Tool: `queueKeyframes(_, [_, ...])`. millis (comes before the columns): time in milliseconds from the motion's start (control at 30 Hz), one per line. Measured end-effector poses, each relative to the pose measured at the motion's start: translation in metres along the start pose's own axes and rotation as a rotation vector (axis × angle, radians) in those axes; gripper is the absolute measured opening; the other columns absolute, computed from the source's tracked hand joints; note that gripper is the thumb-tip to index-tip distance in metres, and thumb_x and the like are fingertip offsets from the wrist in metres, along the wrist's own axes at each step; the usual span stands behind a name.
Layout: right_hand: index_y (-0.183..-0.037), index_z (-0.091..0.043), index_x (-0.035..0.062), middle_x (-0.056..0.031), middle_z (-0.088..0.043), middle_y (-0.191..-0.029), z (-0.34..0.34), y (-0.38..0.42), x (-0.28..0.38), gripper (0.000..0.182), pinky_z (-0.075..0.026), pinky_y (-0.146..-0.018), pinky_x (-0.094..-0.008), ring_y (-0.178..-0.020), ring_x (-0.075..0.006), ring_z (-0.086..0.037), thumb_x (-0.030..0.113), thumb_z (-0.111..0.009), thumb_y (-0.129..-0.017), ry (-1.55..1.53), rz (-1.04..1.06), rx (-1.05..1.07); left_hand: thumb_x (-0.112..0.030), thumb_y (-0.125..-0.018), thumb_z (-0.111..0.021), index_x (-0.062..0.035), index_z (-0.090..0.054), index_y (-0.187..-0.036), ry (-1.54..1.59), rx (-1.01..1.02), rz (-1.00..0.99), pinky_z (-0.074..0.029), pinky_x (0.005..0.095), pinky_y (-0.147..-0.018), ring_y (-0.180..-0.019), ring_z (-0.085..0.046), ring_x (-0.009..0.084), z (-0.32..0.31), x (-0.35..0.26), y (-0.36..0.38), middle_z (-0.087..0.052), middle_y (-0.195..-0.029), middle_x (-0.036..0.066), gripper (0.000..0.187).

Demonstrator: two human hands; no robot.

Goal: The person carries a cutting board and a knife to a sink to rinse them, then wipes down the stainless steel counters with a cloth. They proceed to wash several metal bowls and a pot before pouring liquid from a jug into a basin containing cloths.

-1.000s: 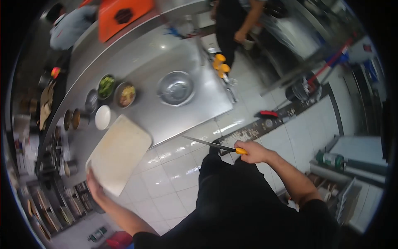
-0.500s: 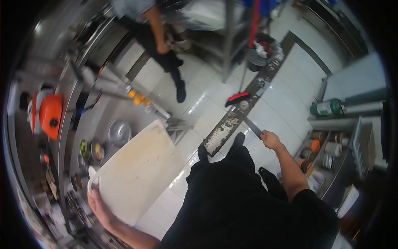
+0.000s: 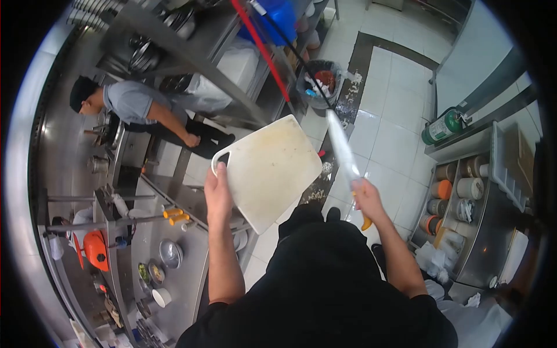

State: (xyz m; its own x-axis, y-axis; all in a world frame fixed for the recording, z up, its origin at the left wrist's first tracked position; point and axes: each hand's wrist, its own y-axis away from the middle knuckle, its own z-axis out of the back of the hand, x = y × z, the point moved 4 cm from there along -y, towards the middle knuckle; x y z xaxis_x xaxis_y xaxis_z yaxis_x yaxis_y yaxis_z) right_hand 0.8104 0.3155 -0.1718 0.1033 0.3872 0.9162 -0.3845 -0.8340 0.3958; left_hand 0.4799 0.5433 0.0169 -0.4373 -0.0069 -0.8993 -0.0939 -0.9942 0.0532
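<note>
My left hand (image 3: 218, 188) grips a white cutting board (image 3: 272, 168) by the corner with the handle hole, holding it up in front of my body. A few small dark specks mark its surface. In my right hand (image 3: 365, 197) is a large knife (image 3: 342, 145) with a wide pale blade pointing up and away, and a yellow handle end showing below the fist. The blade is to the right of the board, apart from it.
A co-worker (image 3: 136, 104) stands at the left by a cooking area. A waste bin (image 3: 319, 87) stands ahead. Bowls (image 3: 170, 253) rest on the left steel counter (image 3: 185, 290). Containers (image 3: 470, 188) fill the right shelf, near a green cylinder (image 3: 444, 127).
The board has moved right and up, nearer the middle. My right hand has raised the knife, whose blade now points forward. The view has shifted, showing more of the co-worker.
</note>
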Motion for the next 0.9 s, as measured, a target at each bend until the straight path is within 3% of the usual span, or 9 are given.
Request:
queueKeyframes(67, [-0.092,-0.054,0.0057,-0.002,-0.056,-0.065,-0.018,-0.006,0.063,0.032,-0.044,-0.046,-0.0304,-0.049,-0.0091,-0.053,0.035,-0.053,-0.105,0.067,0.046,0.156,-0.033,-0.11,-0.045,0.0029,-0.06,-0.125,0.105,0.003,-0.024,-0.047,0.0312,-0.092,-0.101,-0.059,0.0144,-0.039,-0.001,-0.028,-0.067,-0.113,0.01,0.042])
queueKeyframes(133, [-0.091,-0.055,0.0047,-0.0072,-0.061,-0.065,-0.026,-0.024,0.101,0.035,-0.048,-0.051,-0.0361,-0.051,-0.019,-0.059,0.038,-0.056,-0.104,0.18,0.161,0.311,-0.033,-0.11,-0.044,0.0028,-0.06,-0.124,0.187,0.008,-0.014,-0.047,0.0318,-0.092,-0.101,-0.06,0.0148,-0.078,-0.012,-0.048,-0.067,-0.113,0.01,0.042])
queueKeyframes(233, [-0.089,-0.055,0.0033,-0.0156,-0.064,-0.07,-0.015,-0.081,0.117,0.038,-0.049,-0.059,-0.0433,-0.062,-0.0349,-0.064,0.039,-0.058,-0.102,0.452,0.443,0.385,-0.035,-0.111,-0.041,0.0026,-0.061,-0.123,0.144,0.001,-0.046,-0.048,0.0323,-0.091,-0.101,-0.061,0.0149,-0.125,-0.033,-0.078,-0.068,-0.112,0.009,0.044])
queueKeyframes(333, [-0.088,-0.056,0.0035,-0.0208,-0.064,-0.075,0.024,-0.156,0.107,0.039,-0.047,-0.064,-0.0485,-0.074,-0.0444,-0.063,0.04,-0.059,-0.1,0.482,0.386,0.372,-0.035,-0.11,-0.043,0.0034,-0.061,-0.123,0.211,-0.01,0.01,-0.05,0.0316,-0.087,-0.096,-0.063,0.0145,-0.164,-0.049,-0.116,-0.069,-0.108,0.009,0.044])
queueKeyframes(400, [-0.092,-0.06,0.0049,-0.0219,-0.068,-0.083,0.058,-0.221,0.099,0.04,-0.05,-0.071,-0.0493,-0.083,-0.0428,-0.066,0.043,-0.055,-0.101,0.574,0.267,0.313,-0.035,-0.11,-0.044,0.0033,-0.062,-0.122,0.185,-0.015,-0.041,-0.05,0.031,-0.087,-0.096,-0.063,0.0138,-0.185,-0.051,-0.153,-0.069,-0.108,0.009,0.044])
queueKeyframes(467, [-0.099,-0.063,0.0054,-0.0225,-0.07,-0.092,0.096,-0.294,0.08,0.039,-0.052,-0.078,-0.0502,-0.09,-0.0427,-0.067,0.043,-0.053,-0.101,0.623,0.255,0.105,-0.033,-0.11,-0.043,0.0039,-0.062,-0.122,0.246,-0.019,0.003,-0.05,0.031,-0.087,-0.098,-0.064,0.0149,-0.211,-0.079,-0.184,-0.07,-0.109,0.01,0.044])
queueKeyframes(567, [-0.104,-0.065,0.0061,-0.0227,-0.069,-0.094,0.168,-0.374,0.064,0.038,-0.052,-0.08,-0.0514,-0.092,-0.044,-0.066,0.042,-0.052,-0.101,0.698,0.047,-0.034,-0.033,-0.111,-0.042,0.0044,-0.061,-0.124,0.096,-0.058,0.049,-0.05,0.0312,-0.089,-0.098,-0.065,0.0161,-0.24,-0.116,-0.236,-0.07,-0.111,0.011,0.044])
queueKeyframes(833, [-0.096,-0.063,0.0041,-0.0226,-0.068,-0.089,0.33,-0.393,0.107,0.039,-0.051,-0.077,-0.05,-0.089,-0.0449,-0.065,0.041,-0.053,-0.1,0.591,-0.005,-0.21,-0.03,-0.109,-0.045,0.0065,-0.064,-0.117,-0.06,0.052,-0.143,-0.051,0.0327,-0.085,-0.096,-0.065,0.0161,-0.38,-0.211,-0.331,-0.071,-0.104,0.014,0.042])
queueKeyframes(900, [-0.094,-0.062,0.0031,-0.0202,-0.067,-0.081,0.351,-0.396,0.114,0.039,-0.052,-0.07,-0.047,-0.078,-0.0399,-0.067,0.041,-0.054,-0.101,0.498,0.02,-0.189,-0.03,-0.109,-0.046,0.0048,-0.062,-0.121,-0.062,0.092,-0.143,-0.05,0.032,-0.09,-0.101,-0.064,0.0166,-0.423,-0.228,-0.351,-0.07,-0.11,0.012,0.04])
